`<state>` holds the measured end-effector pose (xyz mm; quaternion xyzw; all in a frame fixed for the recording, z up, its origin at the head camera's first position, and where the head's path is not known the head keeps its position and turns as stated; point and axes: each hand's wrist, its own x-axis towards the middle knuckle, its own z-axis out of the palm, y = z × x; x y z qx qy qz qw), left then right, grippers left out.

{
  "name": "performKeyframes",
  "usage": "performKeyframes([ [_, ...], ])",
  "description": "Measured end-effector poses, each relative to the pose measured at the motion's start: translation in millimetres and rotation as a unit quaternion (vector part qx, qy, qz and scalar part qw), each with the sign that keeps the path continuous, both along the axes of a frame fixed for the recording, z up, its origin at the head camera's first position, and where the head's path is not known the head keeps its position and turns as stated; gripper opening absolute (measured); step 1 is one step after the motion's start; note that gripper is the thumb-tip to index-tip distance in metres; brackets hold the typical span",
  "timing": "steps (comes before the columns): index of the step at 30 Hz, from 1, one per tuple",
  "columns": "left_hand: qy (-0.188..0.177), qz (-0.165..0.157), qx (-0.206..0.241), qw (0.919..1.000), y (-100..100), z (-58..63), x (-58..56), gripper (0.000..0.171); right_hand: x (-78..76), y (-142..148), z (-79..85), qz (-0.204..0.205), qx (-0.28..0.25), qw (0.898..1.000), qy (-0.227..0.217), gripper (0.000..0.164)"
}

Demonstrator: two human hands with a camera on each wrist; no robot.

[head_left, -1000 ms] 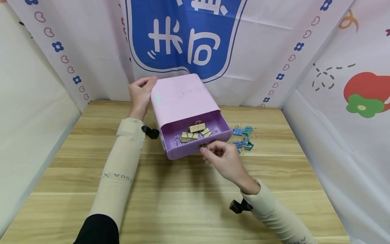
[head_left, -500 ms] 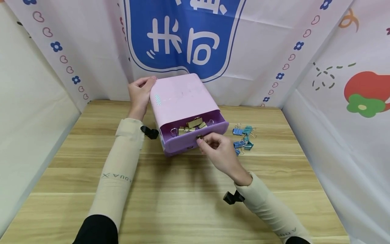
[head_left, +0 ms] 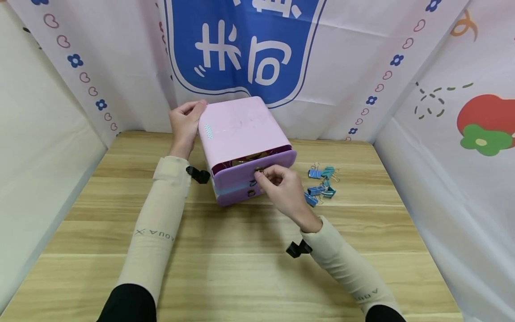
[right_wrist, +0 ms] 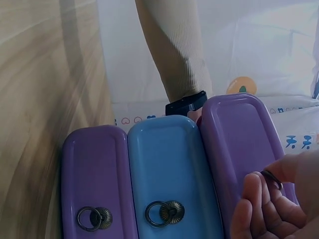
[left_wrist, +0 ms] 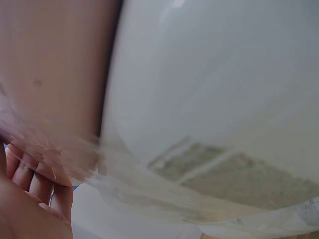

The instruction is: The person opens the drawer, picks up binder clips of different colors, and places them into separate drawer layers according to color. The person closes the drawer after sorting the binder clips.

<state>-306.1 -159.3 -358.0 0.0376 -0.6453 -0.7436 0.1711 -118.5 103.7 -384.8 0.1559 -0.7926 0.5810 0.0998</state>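
Note:
A pink storage box (head_left: 241, 127) with three stacked drawers stands on the table. My left hand (head_left: 184, 127) holds its back left corner, thumb on the top edge; in the left wrist view the fingers (left_wrist: 42, 184) bend around the box's far side. With thumb and forefinger my right hand (head_left: 285, 192) pinches the ring pull (right_wrist: 271, 179) of the purple top drawer (right_wrist: 241, 129). That drawer sits slightly out. Through the narrow gap, gold binder clips (head_left: 253, 157) show in part. Below it, the blue drawer (right_wrist: 167, 144) and the purple bottom drawer (right_wrist: 94, 159) are closed.
Several blue and teal binder clips (head_left: 315, 190) lie on the wooden table (head_left: 241, 277) right of the box. A printed cloth (head_left: 342, 67) hangs close behind the box, and white cloth walls (head_left: 434, 188) flank the table.
The top drawer has slid back into the box from well out to a narrow gap, hiding most of the gold clips. My right hand moved with its ring pull; the left stayed put.

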Motion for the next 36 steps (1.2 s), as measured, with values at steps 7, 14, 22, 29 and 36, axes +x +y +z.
performKeyframes([
  [7, 0.000, 0.001, 0.001, 1.0000, 0.8, 0.3, 1.5, 0.017, -9.8, -4.3, -0.5, -0.003, 0.001, 1.000, 0.001, 0.022],
  [14, 0.002, 0.002, 0.002, 1.0000, 1.7, 0.1, 2.1, 0.016, -18.3, -7.5, -1.1, -0.010, 0.002, 1.000, 0.000, 0.023],
  [22, 0.005, 0.001, -0.001, 1.0000, 1.1, 0.0, 1.6, 0.015, -24.4, -10.4, 0.5, -0.015, 0.001, 1.000, -0.007, 0.022],
  [29, 0.001, -0.003, -0.010, 0.9999, 0.3, 0.2, 3.1, 0.018, -26.5, -5.7, 0.6, -0.011, 0.040, 0.999, -0.002, 0.018],
  [36, -0.002, -0.008, -0.015, 0.9998, -0.4, 1.3, 3.1, 0.022, -26.8, 2.2, -7.7, -0.019, 0.091, 0.996, 0.015, 0.021],
])
